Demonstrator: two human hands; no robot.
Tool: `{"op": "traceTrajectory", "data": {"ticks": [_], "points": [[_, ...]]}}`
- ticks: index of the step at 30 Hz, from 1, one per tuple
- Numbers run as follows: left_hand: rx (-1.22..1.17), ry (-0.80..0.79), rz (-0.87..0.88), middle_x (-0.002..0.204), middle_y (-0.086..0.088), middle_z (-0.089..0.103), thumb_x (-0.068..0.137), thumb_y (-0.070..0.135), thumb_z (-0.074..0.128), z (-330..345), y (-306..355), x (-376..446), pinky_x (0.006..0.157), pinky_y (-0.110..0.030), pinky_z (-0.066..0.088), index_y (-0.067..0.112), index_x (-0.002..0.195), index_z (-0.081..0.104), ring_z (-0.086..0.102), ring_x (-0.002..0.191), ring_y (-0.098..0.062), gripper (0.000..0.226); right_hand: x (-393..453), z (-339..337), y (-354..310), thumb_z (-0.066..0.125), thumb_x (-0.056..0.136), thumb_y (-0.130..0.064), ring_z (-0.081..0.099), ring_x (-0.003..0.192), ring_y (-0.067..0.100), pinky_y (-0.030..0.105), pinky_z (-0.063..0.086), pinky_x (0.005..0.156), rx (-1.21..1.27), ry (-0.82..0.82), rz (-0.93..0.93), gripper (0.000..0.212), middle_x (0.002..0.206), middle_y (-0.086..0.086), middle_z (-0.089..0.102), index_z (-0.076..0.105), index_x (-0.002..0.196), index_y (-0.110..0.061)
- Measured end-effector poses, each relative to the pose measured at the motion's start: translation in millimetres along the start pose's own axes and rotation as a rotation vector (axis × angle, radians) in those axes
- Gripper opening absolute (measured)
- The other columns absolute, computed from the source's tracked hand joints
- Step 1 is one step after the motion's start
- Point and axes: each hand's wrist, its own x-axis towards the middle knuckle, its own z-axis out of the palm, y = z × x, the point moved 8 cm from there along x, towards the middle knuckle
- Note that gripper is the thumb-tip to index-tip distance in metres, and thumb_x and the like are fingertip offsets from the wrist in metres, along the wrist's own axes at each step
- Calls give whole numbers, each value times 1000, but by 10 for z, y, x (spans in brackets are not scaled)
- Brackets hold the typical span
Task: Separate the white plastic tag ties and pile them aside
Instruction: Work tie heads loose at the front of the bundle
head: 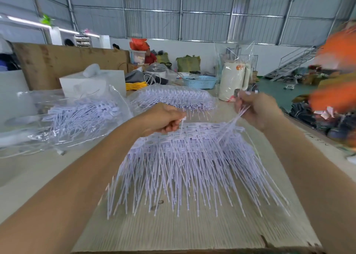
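A broad bundle of white plastic tag ties (185, 157) lies fanned out on a flat sheet of brown cardboard (192, 232) in the centre of the frame, thin tails pointing toward the lower edge. The left hand (163, 119), left of centre, has its fingers curled round the top end of a single tie at the bundle's upper edge. The right hand (256, 109), at centre right, pinches a small cluster of tie tails that rise from the bundle's upper right corner. At the left of the frame a clear plastic bag (77, 117) holds loose white ties. Above the hands another batch of ties (173, 98) lies under clear wrap. A cream plastic jug (234, 80) in clear film stands at upper right.
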Motion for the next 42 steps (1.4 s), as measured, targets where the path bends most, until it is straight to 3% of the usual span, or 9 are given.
{"op": "traceTrajectory", "data": {"ticks": [5,9,12,15,26,32,34,37,42], "points": [[149,14,28,41,6,52,99,32,44,185,66,105,39,-16,32,19,75,51,41,36,-6,29,-335,604,86,53,87,4,71,74,26,31,58,62,-370,-369,65,15,104,17,59,53,102,6],[241,7,100,49,0,50,102,22,39,281,150,88,39,-14,34,15,70,46,41,34,-4,33,-444,777,391,57,90,-1,61,77,25,42,55,80,-648,-369,75,4,87,15,59,54,89,1],[238,16,96,58,-5,45,102,17,35,266,139,56,42,-16,35,11,77,49,40,38,-6,30,-421,760,485,61,90,-8,58,85,27,39,55,71,-789,-330,59,13,94,19,57,55,96,2],[192,27,78,56,-3,42,100,7,32,238,155,44,37,-14,32,11,78,50,45,35,0,29,-474,836,617,59,90,-4,67,96,34,45,56,77,-687,-406,83,16,105,23,64,57,102,8],[86,10,-6,43,5,30,81,0,31,177,27,89,41,-19,23,16,62,30,24,42,-12,25,-522,965,657,54,92,-1,53,58,21,28,43,54,-719,-452,-94,16,75,13,57,55,79,-9],[110,153,44,80,-2,61,96,39,42,96,94,-29,64,-29,50,21,90,49,60,65,-16,21,-433,941,577,52,92,4,51,58,18,27,44,55,-454,-306,-97,17,69,9,54,53,77,-5],[84,35,-14,82,-1,66,94,49,43,227,53,-92,71,-31,56,22,95,55,67,68,-17,29,-391,949,551,52,91,4,52,63,20,29,45,59,-368,-232,-122,9,72,9,54,54,86,-3],[-12,-84,-20,68,-2,62,97,28,50,423,16,-190,53,-24,54,13,94,57,63,50,-11,17,-363,976,552,53,92,-2,54,62,22,32,49,59,-319,-131,-154,11,83,9,56,55,87,-11],[161,135,47,59,1,48,100,19,42,154,16,-208,38,-16,31,13,82,58,40,36,-3,25,-352,1047,601,51,95,-5,56,61,20,31,50,61,-296,-151,-158,9,80,9,58,58,100,-5]]}}
